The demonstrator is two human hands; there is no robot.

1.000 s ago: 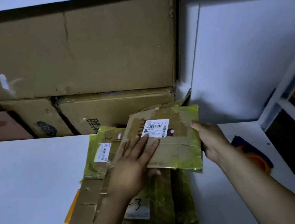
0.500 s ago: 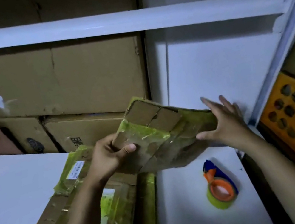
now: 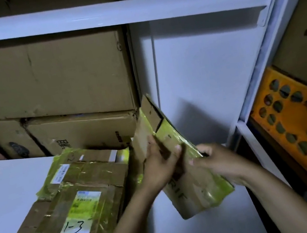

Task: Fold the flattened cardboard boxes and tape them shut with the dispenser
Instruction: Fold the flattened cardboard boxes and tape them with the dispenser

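Cardboard first: the flattened box (image 3: 196, 189) is up off the table (image 3: 8, 193), held between both my hands in front of the white shelf wall. Its long axis runs on a slant. The top end points up and left toward the big cartons (image 3: 49, 79), and the bottom end hangs down and right above the table. One flap stands open at the top end.

My left hand (image 3: 160, 166) grips the left side about midway, fingers curled round the panel. My right hand (image 3: 217, 159) holds the opposite edge just beside it, fingers curled on the yellow-taped face, so the two hands nearly meet across the box.

The box therefore lies between my palms, and I judge that squaring it into a tube means pressing those two edges toward each other. My left hand is the nearer one to the stack of flattened boxes (image 3: 77, 199) lying on the table to the left. I can't see the dispenser from here. An orange crate (image 3: 304, 126) sits well off to the right.
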